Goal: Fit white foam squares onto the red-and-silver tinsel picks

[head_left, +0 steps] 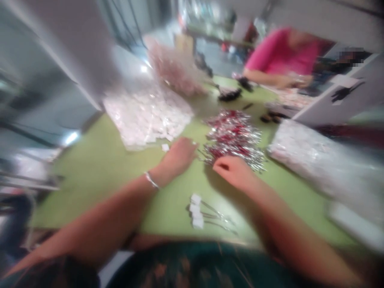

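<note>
Two bare hands extended over a green table (114,168), at the near side of a pile of red-and-silver pieces (232,134).
Left hand (181,154): back uppermost, beside a loose white tag (165,147); fingertip closure cannot be told through blur. Right hand (234,170): forearm slanting inward, fingers curled toward the thumb at the pile's near edge; whether anything is pinched cannot be told.

The head view looks forward, down across a table (102,170).
</note>
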`<control>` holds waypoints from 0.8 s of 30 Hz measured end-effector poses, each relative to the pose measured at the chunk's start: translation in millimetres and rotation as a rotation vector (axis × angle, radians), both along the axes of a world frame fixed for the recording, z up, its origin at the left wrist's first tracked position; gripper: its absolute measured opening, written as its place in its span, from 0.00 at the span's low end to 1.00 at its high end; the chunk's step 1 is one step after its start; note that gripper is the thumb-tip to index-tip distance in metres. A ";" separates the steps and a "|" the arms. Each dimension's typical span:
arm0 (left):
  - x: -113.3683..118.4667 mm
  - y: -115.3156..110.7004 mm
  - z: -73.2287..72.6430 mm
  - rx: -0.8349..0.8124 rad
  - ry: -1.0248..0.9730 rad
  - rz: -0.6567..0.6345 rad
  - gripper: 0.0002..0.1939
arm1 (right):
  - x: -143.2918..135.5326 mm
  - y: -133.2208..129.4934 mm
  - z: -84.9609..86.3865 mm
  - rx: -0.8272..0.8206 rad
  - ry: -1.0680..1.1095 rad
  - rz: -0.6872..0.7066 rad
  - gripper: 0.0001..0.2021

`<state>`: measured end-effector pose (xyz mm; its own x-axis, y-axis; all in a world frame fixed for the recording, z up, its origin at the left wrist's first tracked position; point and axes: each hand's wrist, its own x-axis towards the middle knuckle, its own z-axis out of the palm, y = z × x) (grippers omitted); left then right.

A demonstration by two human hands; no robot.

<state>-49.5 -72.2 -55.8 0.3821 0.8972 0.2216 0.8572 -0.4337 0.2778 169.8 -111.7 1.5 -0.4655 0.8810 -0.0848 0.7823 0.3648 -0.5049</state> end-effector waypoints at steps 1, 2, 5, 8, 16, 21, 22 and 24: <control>-1.1 1.1 -4.6 0.003 -0.019 0.003 0.16 | 1.9 6.5 -4.3 0.140 -0.059 -0.062 0.09; -2.9 1.9 -8.8 0.009 -0.054 0.008 0.15 | 3.1 12.4 -9.0 0.240 -0.122 -0.087 0.08; -11.4 3.1 -17.5 0.044 -0.192 -0.038 0.19 | 2.3 22.0 -20.9 0.380 -0.273 -0.053 0.09; -18.4 2.0 -16.4 -0.005 -0.315 -0.114 0.24 | 0.8 21.2 -25.5 0.407 -0.296 -0.017 0.08; -9.4 -6.6 2.6 -0.068 -0.212 -0.026 0.15 | 5.7 10.0 -16.1 0.462 -0.038 0.015 0.07; -8.3 -10.1 0.1 -0.052 -0.256 -0.030 0.10 | -1.7 0.2 -1.9 0.201 -0.039 -0.098 0.07; -9.5 -10.5 1.3 -0.072 -0.286 0.001 0.10 | -2.4 -1.4 -0.5 0.152 0.007 -0.107 0.07; -12.3 -11.0 5.3 -0.152 -0.389 0.091 0.11 | -3.2 -3.4 0.4 0.065 0.106 -0.134 0.07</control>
